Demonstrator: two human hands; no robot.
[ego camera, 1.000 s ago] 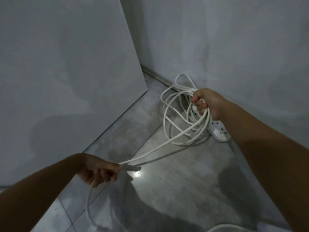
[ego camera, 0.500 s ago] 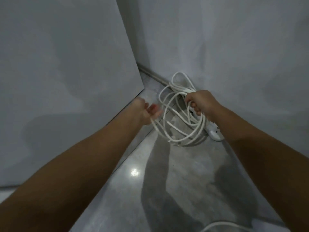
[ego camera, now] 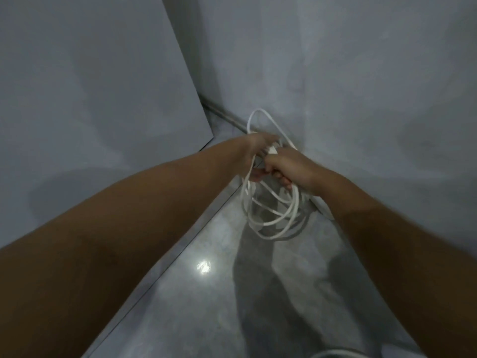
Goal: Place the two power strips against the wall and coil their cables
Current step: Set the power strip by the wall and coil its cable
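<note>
A: Head view, quick. Hands?
B: I see the right hand (ego camera: 291, 167) clamped on the top of the cable (ego camera: 294, 205) coil, with its fingers curled round the loops. The left hand (ego camera: 254, 151) is right against it at the same loops. It's blurred, so I can't tell if it grips.
A: Where's the cable?
B: The coil hangs from the right hand, with its low loops near the floor (ego camera: 206, 306), just beside the wall (ego camera: 361, 99). One loop stands up against the wall. The strip is hidden from me.
A: Anything else?
B: A panel (ego camera: 90, 99) on the left and a second cable (ego camera: 333, 353) at the bottom edge.
</note>
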